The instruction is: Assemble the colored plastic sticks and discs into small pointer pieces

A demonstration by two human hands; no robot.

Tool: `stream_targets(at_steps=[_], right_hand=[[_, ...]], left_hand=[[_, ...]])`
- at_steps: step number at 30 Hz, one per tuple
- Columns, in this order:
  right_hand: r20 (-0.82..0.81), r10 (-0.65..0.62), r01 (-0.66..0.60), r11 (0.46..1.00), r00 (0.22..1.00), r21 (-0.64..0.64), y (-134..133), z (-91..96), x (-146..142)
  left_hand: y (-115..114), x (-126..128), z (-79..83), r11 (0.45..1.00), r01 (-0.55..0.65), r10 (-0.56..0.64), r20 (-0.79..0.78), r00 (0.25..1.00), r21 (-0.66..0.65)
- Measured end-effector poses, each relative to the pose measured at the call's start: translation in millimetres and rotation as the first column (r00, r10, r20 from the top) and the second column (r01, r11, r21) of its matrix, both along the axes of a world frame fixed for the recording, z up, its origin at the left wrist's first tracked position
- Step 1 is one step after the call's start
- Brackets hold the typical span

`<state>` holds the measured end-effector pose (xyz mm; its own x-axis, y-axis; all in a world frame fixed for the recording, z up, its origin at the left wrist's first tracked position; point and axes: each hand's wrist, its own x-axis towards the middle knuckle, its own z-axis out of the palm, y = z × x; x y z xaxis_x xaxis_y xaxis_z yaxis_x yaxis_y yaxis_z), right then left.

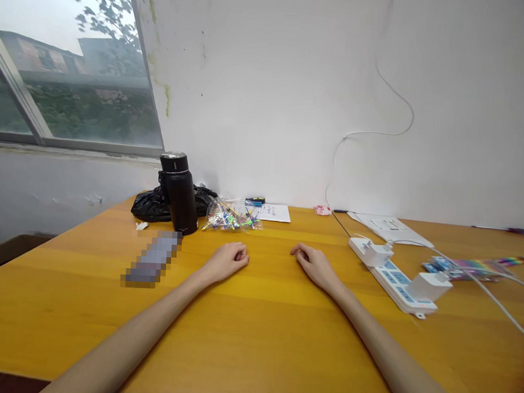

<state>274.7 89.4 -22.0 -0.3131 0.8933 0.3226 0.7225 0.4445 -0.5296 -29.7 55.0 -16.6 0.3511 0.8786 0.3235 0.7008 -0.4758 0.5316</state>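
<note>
Both forearms lie on the yellow wooden table [256,335]. My left hand [228,261] rests knuckles up near the middle, fingers curled into a loose fist with nothing seen in it. My right hand [313,263] rests a hand's width to its right, fingers also curled under and nothing visible in them. A clear plastic bag of small colourful pieces [231,216] lies just beyond my left hand, apart from it.
A black flask [179,193] stands at the back left before a black bag [157,206]. A blurred flat object [151,260] lies left of my left hand. A white power strip [395,276] with plugs and cables is on the right, beside colourful packets [471,267] and papers [274,212].
</note>
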Motion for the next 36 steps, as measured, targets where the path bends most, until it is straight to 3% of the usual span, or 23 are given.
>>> stream_targets(at_steps=[6,13,36], right_hand=[[-0.038,-0.034,0.034,0.999,0.999,-0.010,0.0,-1.5,-1.1],[0.109,-0.003,-0.001,0.999,0.994,0.035,-5.1,3.6,-4.1],[0.144,-0.015,0.014,1.000,0.989,0.012,-2.1,3.3,-5.8]], left_hand=[[3.0,-2.6,-3.5,1.000,0.009,-0.009,0.000,1.000,-0.002],[2.9,-1.6,-4.7,1.000,0.014,-0.014,-0.021,1.000,0.020],[1.6,-1.9,-3.9,0.999,0.026,-0.025,-0.030,0.999,0.034]])
